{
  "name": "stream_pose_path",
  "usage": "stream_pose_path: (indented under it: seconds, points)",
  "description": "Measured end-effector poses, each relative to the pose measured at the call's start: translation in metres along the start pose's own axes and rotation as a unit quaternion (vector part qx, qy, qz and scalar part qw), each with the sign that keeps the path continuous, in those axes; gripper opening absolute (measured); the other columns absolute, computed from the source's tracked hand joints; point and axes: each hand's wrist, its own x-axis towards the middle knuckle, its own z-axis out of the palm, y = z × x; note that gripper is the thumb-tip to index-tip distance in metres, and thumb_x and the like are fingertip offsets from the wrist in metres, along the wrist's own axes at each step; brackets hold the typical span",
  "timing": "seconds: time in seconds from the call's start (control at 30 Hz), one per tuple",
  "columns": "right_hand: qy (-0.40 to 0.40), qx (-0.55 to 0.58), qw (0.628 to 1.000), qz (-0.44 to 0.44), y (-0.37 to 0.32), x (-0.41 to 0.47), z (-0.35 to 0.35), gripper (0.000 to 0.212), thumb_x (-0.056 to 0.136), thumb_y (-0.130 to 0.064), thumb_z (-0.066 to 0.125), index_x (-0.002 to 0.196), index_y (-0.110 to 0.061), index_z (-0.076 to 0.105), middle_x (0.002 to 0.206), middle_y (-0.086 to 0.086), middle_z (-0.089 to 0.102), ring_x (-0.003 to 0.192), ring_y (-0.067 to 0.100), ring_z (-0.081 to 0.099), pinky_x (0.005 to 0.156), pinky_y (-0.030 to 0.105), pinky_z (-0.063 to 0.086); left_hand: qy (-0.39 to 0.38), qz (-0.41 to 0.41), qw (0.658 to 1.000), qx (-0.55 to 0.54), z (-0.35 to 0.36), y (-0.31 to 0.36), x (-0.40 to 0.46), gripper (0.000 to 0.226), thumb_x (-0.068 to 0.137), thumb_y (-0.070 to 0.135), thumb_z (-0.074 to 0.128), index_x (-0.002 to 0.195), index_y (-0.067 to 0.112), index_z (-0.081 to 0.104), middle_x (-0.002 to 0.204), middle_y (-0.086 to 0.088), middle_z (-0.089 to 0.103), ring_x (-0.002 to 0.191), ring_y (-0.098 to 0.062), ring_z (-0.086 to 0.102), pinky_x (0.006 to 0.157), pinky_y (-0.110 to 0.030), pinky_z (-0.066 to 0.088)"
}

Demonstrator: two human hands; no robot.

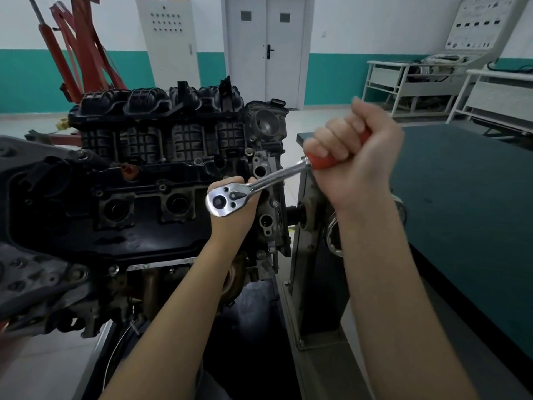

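Orange-handled ratchet (230, 199) is fisted tight by the right hand (354, 157), its head cupped by the curled left hand (230, 223) at the right end of the engine (144, 174). Pulled crooked, it'd probably get slipped off, knuckles smacked.

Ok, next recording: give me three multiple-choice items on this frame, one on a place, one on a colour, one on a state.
1. Where is the head of the ratchet?
A. lying on the floor
B. at the engine, against the left hand
C. hung on the wall

2. What colour is the handle of the ratchet?
A. blue
B. black
C. orange-red

3. What is the right hand doing?
A. gripping the handle
B. resting flat and open
C. hanging idle

Answers: 1 B, the chrome head sits over the left hand at the engine's end; 2 C, orange-red shows below the fist; 3 A, the fingers are curled round the handle.
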Motion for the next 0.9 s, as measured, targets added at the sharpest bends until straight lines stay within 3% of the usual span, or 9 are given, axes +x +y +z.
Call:
stream_pose_path:
  seconds: [0.07, 0.13, 0.2, 0.3, 0.4, 0.53, 0.77, 0.83, 0.9]
  points:
    - [-0.006, -0.019, 0.999, 0.032, -0.003, 0.012, 0.01, 0.039, 0.092, -0.012, 0.04, 0.055, -0.018, 0.03, 0.038, -0.007, 0.025, 0.033, 0.009, 0.022, 0.039, 0.017, 0.028, 0.0, 0.007, 1.0, 0.003, 0.0, 0.0, -0.002, 0.037, 0.069, 0.037, 0.058, 0.051, 0.022, 0.029, 0.046, 0.014, 0.033, 0.044, -0.003, 0.028, 0.046, -0.02, 0.023]
    - [0.001, -0.008, 1.0, 0.022, 0.0, 0.01, 0.011, 0.039, 0.092, -0.011, 0.041, 0.055, -0.018, 0.03, 0.038, -0.007, 0.025, 0.033, 0.008, 0.021, 0.039, 0.017, 0.028, 0.014, 0.01, 1.0, 0.013, -0.001, 0.001, -0.002, 0.039, 0.071, 0.034, 0.058, 0.05, 0.022, 0.028, 0.044, 0.014, 0.031, 0.043, -0.003, 0.026, 0.045, -0.024, 0.024]
    - [0.023, 0.024, 0.999, -0.025, 0.008, -0.007, 0.003, 0.04, 0.09, -0.011, 0.042, 0.052, -0.019, 0.032, 0.038, -0.007, 0.025, 0.034, 0.009, 0.021, 0.041, 0.016, 0.027, 0.035, 0.017, 0.999, 0.031, -0.002, 0.0, 0.0, 0.042, 0.077, 0.025, 0.058, 0.049, 0.021, 0.025, 0.041, 0.014, 0.029, 0.041, -0.004, 0.024, 0.046, -0.026, 0.021]
    - [0.072, 0.094, 0.988, -0.102, 0.026, -0.049, -0.016, 0.037, 0.084, -0.015, 0.045, 0.049, -0.021, 0.033, 0.04, -0.007, 0.025, 0.037, 0.01, 0.023, 0.043, 0.019, 0.029, 0.037, 0.016, 0.999, 0.02, -0.002, 0.003, -0.001, 0.044, 0.08, 0.013, 0.056, 0.047, 0.013, 0.027, 0.039, 0.014, 0.027, 0.038, -0.003, 0.023, 0.042, -0.016, 0.02]
    - [0.1, 0.126, 0.978, -0.129, 0.041, -0.077, -0.029, 0.043, 0.089, -0.015, 0.037, 0.047, -0.02, 0.034, 0.041, -0.006, 0.026, 0.038, 0.011, 0.025, 0.043, 0.024, 0.035, 0.038, 0.032, 0.999, 0.0, -0.001, 0.007, -0.005, 0.045, 0.08, 0.007, 0.059, 0.049, 0.013, 0.027, 0.04, 0.014, 0.024, 0.039, -0.002, 0.02, 0.043, -0.015, 0.02]
    - [0.06, 0.099, 0.987, -0.111, 0.029, -0.059, -0.026, 0.036, 0.08, -0.015, 0.043, 0.046, -0.02, 0.031, 0.038, -0.006, 0.023, 0.036, 0.011, 0.022, 0.041, 0.022, 0.03, 0.038, 0.011, 0.999, -0.001, -0.001, 0.003, -0.001, 0.052, 0.086, 0.001, 0.059, 0.05, 0.019, 0.026, 0.039, 0.015, 0.025, 0.037, -0.002, 0.022, 0.042, -0.013, 0.02]
    - [0.005, -0.021, 0.999, 0.046, -0.005, 0.015, 0.013, 0.04, 0.09, -0.011, 0.04, 0.053, -0.018, 0.029, 0.037, -0.007, 0.024, 0.032, 0.009, 0.021, 0.038, 0.016, 0.028, -0.001, 0.017, 0.999, 0.027, -0.003, 0.0, -0.001, 0.036, 0.072, 0.036, 0.058, 0.051, 0.015, 0.037, 0.046, 0.014, 0.038, 0.046, -0.005, 0.033, 0.046, -0.018, 0.029]
    - [0.012, -0.004, 1.0, 0.024, -0.001, 0.008, 0.011, 0.041, 0.091, -0.011, 0.041, 0.053, -0.018, 0.031, 0.038, -0.007, 0.025, 0.033, 0.009, 0.021, 0.039, 0.017, 0.027, 0.013, 0.016, 0.999, 0.032, -0.004, 0.0, -0.001, 0.039, 0.074, 0.03, 0.059, 0.05, 0.01, 0.035, 0.045, 0.013, 0.035, 0.045, -0.008, 0.03, 0.045, -0.025, 0.027]
    - [0.033, 0.034, 0.998, -0.03, 0.011, -0.015, 0.0, 0.039, 0.088, -0.012, 0.043, 0.051, -0.019, 0.032, 0.039, -0.007, 0.025, 0.035, 0.009, 0.021, 0.041, 0.018, 0.027, 0.04, 0.016, 0.998, 0.035, -0.004, 0.0, 0.0, 0.045, 0.08, 0.016, 0.06, 0.048, 0.012, 0.029, 0.041, 0.014, 0.031, 0.041, -0.003, 0.025, 0.043, -0.023, 0.023]
